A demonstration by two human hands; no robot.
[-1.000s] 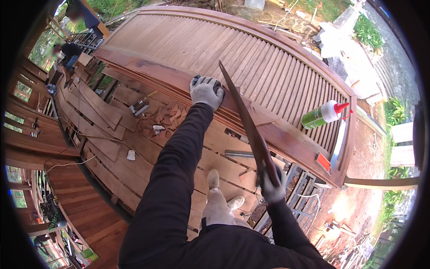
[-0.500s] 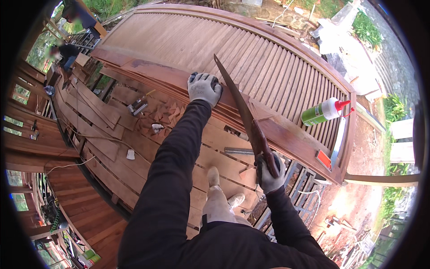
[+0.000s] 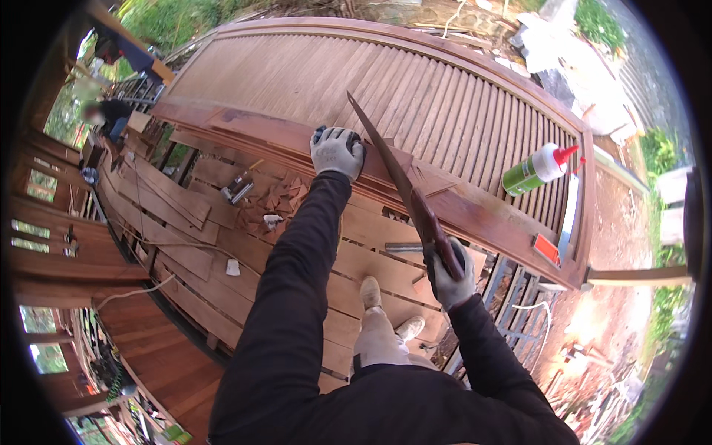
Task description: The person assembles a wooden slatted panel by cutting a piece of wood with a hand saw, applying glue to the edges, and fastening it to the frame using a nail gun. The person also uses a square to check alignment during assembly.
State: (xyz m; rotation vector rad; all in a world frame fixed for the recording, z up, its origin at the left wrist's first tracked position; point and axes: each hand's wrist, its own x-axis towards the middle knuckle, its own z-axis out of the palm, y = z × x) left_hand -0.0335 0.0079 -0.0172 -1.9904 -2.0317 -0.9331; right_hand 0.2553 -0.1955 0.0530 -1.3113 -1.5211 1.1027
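Slat is being lined up over the door frame, right hand gripping its end, left hand pressing the frame flat; next likely needs careful seating.

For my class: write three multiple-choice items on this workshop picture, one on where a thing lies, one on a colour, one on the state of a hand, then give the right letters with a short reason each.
1. Where does the glue bottle lie?
A. on the slatted wooden panel, to the person's right
B. on the ground by the shoes
C. in the left hand

2. What colour is the bottle's nozzle cap?
A. blue
B. red
C. black

3. What is the right hand doing?
A. hanging open and empty
B. resting flat on the panel
C. gripping the handle of a hand saw

Answers: 1 A, the bottle lies on its side on the slats near the panel's right edge. 2 B, the tip is red on a white top and green body. 3 C, the gloved fingers wrap the saw's handle, while the left hand presses on the panel's rail.
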